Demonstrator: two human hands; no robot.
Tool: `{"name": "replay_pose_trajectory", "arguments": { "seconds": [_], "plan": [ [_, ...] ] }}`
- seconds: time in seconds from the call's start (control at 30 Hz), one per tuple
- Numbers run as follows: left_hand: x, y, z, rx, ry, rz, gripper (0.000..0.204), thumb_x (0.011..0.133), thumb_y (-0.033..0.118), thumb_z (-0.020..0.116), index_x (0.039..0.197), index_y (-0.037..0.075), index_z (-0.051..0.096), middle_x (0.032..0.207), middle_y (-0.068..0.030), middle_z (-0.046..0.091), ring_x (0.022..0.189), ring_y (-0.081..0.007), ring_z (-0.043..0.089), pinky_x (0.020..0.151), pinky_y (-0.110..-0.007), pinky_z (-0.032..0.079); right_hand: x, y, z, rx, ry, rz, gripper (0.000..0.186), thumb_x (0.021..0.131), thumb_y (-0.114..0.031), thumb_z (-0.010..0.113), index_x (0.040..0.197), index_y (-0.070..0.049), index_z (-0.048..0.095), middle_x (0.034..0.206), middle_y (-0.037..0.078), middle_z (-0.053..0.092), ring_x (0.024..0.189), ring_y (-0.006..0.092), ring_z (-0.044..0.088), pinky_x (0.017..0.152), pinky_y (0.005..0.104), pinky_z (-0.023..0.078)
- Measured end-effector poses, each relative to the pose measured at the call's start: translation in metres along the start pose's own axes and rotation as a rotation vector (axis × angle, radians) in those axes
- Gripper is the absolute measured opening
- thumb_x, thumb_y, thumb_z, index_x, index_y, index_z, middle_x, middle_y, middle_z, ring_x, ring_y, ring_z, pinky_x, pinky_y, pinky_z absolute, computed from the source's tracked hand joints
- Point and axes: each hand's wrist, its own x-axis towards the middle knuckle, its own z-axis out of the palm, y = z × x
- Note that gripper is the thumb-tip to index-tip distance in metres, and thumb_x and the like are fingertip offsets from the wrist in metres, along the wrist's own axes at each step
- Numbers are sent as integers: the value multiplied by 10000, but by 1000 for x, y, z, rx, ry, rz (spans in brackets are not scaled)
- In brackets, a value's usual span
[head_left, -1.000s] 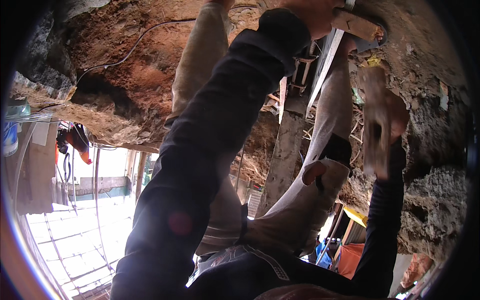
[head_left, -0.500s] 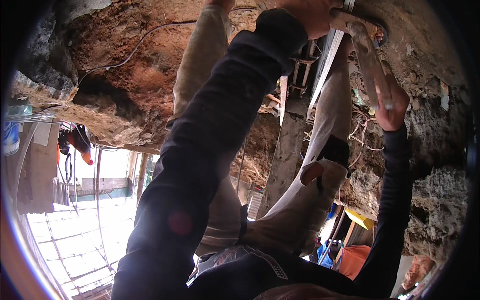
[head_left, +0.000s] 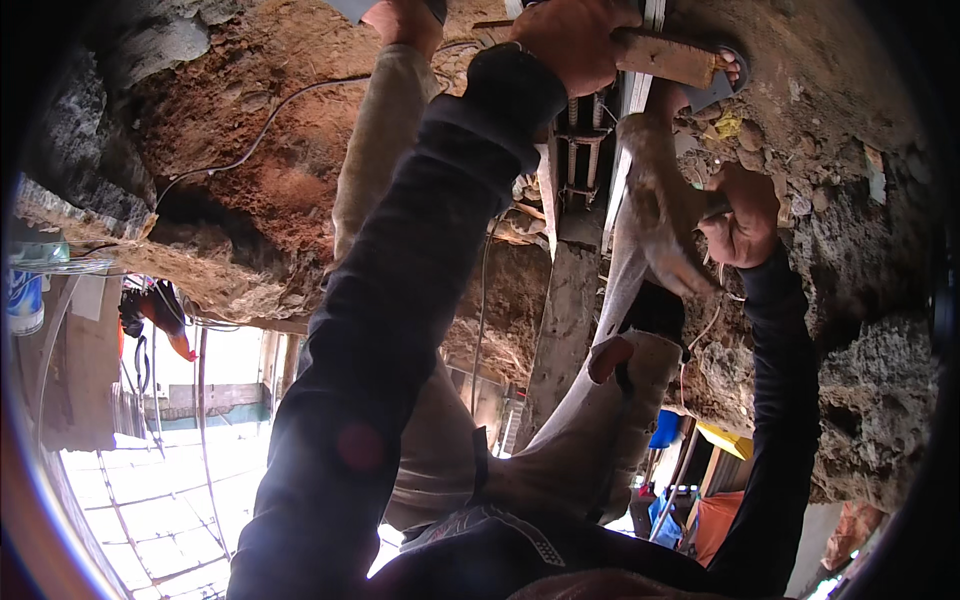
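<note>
My left hand (head_left: 570,45) is gripping a wood block (head_left: 672,58), my right hand (head_left: 742,215) a blurred wooden tool (head_left: 655,190).
The block is already crossing a pale board (head_left: 634,95) — any fixing isn't showing.

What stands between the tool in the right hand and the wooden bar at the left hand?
In the picture, the right ankle and a pale strip show between the blurred tool and wooden bar; depth is unclear, so I cannot tell whether either obstructs.
</note>
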Motion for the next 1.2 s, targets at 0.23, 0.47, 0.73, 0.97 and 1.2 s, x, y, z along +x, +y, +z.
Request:
{"name": "replay_pose_trajectory", "arguments": {
  "seconds": [0.23, 0.47, 0.73, 0.97, 1.2],
  "plan": [
    [-2, 6, -4, -24, 23, -50, 321, 887, 196, 613, 1181, 89, 686, 990, -184, 695, 896, -389, 660, 801, -486, 537, 4, -3, -7, -76, -45, 146, 370, 974, -391, 617, 878, -34, 612, 679, 148, 574, 603, 332, 607, 557, 395, 455],
    [0, 7, -1, -76, 59, -74, 290, 889, 211, 605, 1128, 88, 713, 989, -200, 692, 899, -391, 668, 802, -486, 543, 5, 3, -11, -137, -58, 220, 349, 980, -380, 606, 892, -42, 615, 688, 154, 578, 607, 336, 607, 559, 400, 458],
    [-5, 3, 12, 197, 105, -82, 438, 822, 376, 724, 1194, 146, 697, 1026, -125, 730, 985, -276, 701, 870, -395, 558, -3, -24, -9, -15, -4, 456, 344, 993, -371, 599, 977, -29, 634, 709, 132, 602, 631, 246, 592, 605, 378, 453],
    [-40, 33, -40, 36, 448, 34, 228, 830, 122, 648, 1050, 66, 630, 1083, -164, 599, 1045, -370, 566, 894, -495, 465, -78, -122, 23, 137, 310, 872, 318, 937, -320, 722, 962, -7, 668, 713, 28, 637, 632, 96, 553, 590, 286, 453],
    [-73, -65, -39, -215, 198, -352, 318, 833, 256, 741, 1079, 63, 685, 1091, -112, 698, 959, -254, 681, 831, -348, 558, -126, -195, 45, 168, 74, 1085, 294, 924, -302, 734, 986, -28, 650, 659, 45, 583, 597, 122, 523, 571, 318, 446]
  ]
}}
